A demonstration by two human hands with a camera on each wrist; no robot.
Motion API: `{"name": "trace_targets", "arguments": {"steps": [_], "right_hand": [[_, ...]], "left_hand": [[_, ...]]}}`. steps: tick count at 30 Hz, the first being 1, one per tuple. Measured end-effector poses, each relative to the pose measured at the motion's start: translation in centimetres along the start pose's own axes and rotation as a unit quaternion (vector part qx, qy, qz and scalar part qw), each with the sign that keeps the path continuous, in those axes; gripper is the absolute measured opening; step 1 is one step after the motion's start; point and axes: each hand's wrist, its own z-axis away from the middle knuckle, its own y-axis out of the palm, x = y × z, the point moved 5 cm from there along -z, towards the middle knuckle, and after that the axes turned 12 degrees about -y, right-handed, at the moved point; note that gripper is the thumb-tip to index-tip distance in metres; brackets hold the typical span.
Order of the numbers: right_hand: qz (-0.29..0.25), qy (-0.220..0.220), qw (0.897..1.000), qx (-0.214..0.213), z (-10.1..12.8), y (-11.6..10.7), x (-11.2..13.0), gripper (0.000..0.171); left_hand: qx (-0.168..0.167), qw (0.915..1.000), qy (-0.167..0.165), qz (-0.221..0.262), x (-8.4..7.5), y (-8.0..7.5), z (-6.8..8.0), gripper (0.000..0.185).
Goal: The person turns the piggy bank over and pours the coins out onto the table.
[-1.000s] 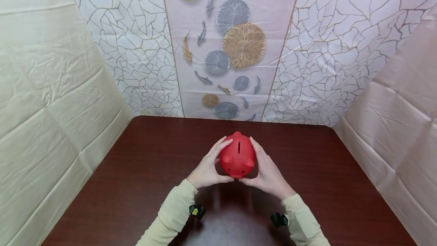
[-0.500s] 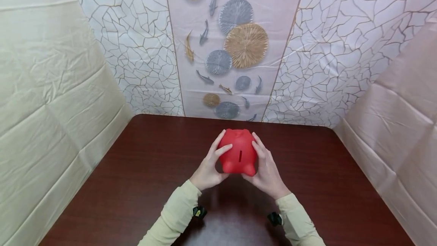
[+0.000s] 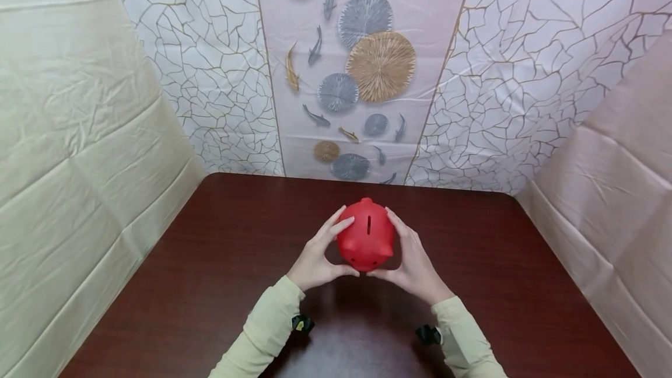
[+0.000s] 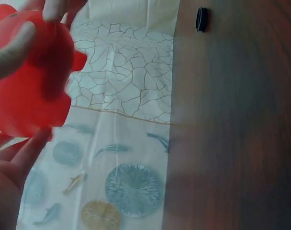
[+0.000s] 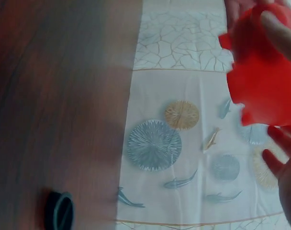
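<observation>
A red piggy bank (image 3: 366,232) is held between both hands in the head view, a dark coin slot on its upper side and its eyes toward me. The left hand (image 3: 317,261) grips its left side, fingers spread over the side and thumb by the face. From the right, the right hand (image 3: 417,264) grips it the same way. Both wrist views show the piggy bank (image 4: 35,76) raised off the table, with stubby feet sticking out. Its far side is hidden in the head view.
The dark brown table (image 3: 252,220) ends at a patterned cloth backdrop (image 3: 338,92). Pale cloth walls (image 3: 94,162) stand at both sides. Each forearm carries a small black wrist device (image 3: 303,324). A small dark round piece (image 4: 202,19) shows in the left wrist view.
Half a second ago the piggy bank was tipped forward, slot lower and eyes out of sight. Now it is tilted back, close to its pose one second ago. Both hands kept their grip.
</observation>
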Motion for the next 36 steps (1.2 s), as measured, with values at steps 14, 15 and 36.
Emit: {"name": "trace_targets", "arguments": {"steps": [14,15,36], "right_hand": [[-0.091,0.236,0.966,0.047,1.7,1.2,-1.2,0.092],[-0.091,0.253,0.962,0.051,1.7,1.3,-1.2,0.09],[-0.035,0.382,0.91,0.154,2.2,2.9,-0.9,0.051]], "left_hand": [[-0.008,0.9698,-0.234,0.07,2.6,1.0,0.7,0.076],[-0.012,0.9674,-0.244,0.067,2.8,1.0,0.8,0.074],[0.049,0.9167,-0.396,-0.025,3.6,2.1,1.1,0.075]]}}
